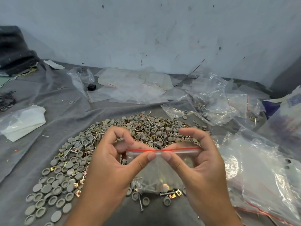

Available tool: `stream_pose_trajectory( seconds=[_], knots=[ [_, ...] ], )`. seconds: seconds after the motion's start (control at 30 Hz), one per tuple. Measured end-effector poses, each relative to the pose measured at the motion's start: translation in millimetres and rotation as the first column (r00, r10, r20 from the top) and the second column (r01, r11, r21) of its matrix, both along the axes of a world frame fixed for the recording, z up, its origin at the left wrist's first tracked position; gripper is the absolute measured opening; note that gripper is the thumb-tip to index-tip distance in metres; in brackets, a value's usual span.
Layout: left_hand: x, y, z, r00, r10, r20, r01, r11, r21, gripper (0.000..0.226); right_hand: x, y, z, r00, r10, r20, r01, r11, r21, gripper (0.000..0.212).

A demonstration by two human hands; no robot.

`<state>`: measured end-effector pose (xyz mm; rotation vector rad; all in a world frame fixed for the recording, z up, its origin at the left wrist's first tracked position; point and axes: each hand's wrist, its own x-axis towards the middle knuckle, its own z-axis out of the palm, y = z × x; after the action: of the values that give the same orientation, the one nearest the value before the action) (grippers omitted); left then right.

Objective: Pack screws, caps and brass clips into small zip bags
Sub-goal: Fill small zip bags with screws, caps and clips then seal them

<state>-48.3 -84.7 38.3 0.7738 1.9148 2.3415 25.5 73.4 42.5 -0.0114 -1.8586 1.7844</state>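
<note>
A small clear zip bag with a red line along its top hangs between my hands. Screws, grey caps and a brass clip lie in its bottom. My left hand pinches the zip strip near its middle between thumb and fingers. My right hand pinches the strip just to the right of it, thumb tip almost touching the left thumb. Below and behind the bag spreads a big pile of grey caps, screws and brass clips on the grey cloth.
Empty zip bags lie flat at the back by the wall. Crumpled clear bags, some with parts inside, crowd the right side, with more plastic by my right wrist. A white bag lies at the left, loose screws behind it.
</note>
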Motion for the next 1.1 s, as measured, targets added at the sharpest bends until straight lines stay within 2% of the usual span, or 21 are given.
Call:
stream_pose_trajectory(
  seconds=[0.2, 0.3, 0.4, 0.5, 0.67, 0.7, 0.77, 0.8, 0.83, 0.9, 0.93, 0.97, 1.0, 1.03, 1.1],
  knots=[
    [-1, -1, 0, 0.993, 0.105, -0.057, -0.11, 0.991, -0.076, 0.047, 1, 2, 6, 0.999, -0.03, 0.011, 0.03, 0.999, 0.045, 0.041],
    [-1, 0, 0, 0.991, 0.133, 0.006, -0.133, 0.99, -0.041, 0.035, -6, 5, 19, 1.0, -0.014, 0.019, 0.013, 0.996, 0.093, 0.032],
    [-5, -1, 1, 0.988, 0.128, 0.082, -0.126, 0.992, -0.03, 0.054, -29, 21, 38, 0.997, -0.023, 0.074, 0.008, 0.981, 0.192, 0.017],
    [-9, -1, 0, 0.983, 0.167, 0.079, -0.159, 0.983, -0.096, 0.063, -73, 67, 57, 0.974, -0.213, 0.083, 0.191, 0.958, 0.212, 0.018],
    [-6, 0, -2, 0.982, 0.164, 0.096, -0.149, 0.979, -0.142, 0.063, -122, 176, 85, 0.827, -0.549, 0.126, 0.55, 0.835, 0.03, 0.021],
    [-6, 0, -1, 0.981, 0.171, 0.097, -0.155, 0.977, -0.148, 0.057, -121, 193, 84, 0.785, -0.595, 0.17, 0.598, 0.801, 0.041, 0.019],
    [-8, -2, -1, 0.978, 0.183, 0.1, -0.166, 0.974, -0.156, 0.051, -105, 217, 75, 0.669, -0.689, 0.278, 0.658, 0.723, 0.209, 0.034],
    [-8, -3, -1, 0.977, 0.188, 0.104, -0.171, 0.973, -0.152, 0.05, -90, 223, 68, 0.633, -0.708, 0.312, 0.624, 0.706, 0.335, 0.038],
    [-9, -4, -1, 0.976, 0.192, 0.107, -0.175, 0.974, -0.146, 0.049, -72, 224, 61, 0.641, -0.687, 0.343, 0.521, 0.717, 0.462, 0.037],
    [-10, -4, 0, 0.975, 0.195, 0.107, -0.181, 0.974, -0.134, 0.049, -29, 214, 43, 0.694, -0.517, 0.501, 0.086, 0.751, 0.655, 0.04],
    [-10, -4, 0, 0.975, 0.197, 0.106, -0.183, 0.974, -0.131, 0.049, -8, 206, 31, 0.655, -0.433, 0.619, -0.161, 0.721, 0.674, 0.046],
    [-11, -3, 0, 0.974, 0.199, 0.107, -0.185, 0.974, -0.128, 0.049, 11, 198, 18, 0.587, -0.418, 0.694, -0.353, 0.64, 0.683, 0.052],
    [-11, -3, 0, 0.974, 0.2, 0.11, -0.186, 0.974, -0.127, 0.05, 26, 193, 4, 0.547, -0.458, 0.701, -0.461, 0.534, 0.709, 0.054],
    [-10, -2, 0, 0.974, 0.199, 0.111, -0.185, 0.974, -0.128, 0.049, 37, 189, -8, 0.553, -0.517, 0.653, -0.482, 0.441, 0.757, 0.051],
    [-9, 0, 0, 0.975, 0.195, 0.106, -0.181, 0.975, -0.132, 0.05, 46, 182, -21, 0.619, -0.583, 0.526, -0.374, 0.37, 0.85, 0.03]
  ],
)
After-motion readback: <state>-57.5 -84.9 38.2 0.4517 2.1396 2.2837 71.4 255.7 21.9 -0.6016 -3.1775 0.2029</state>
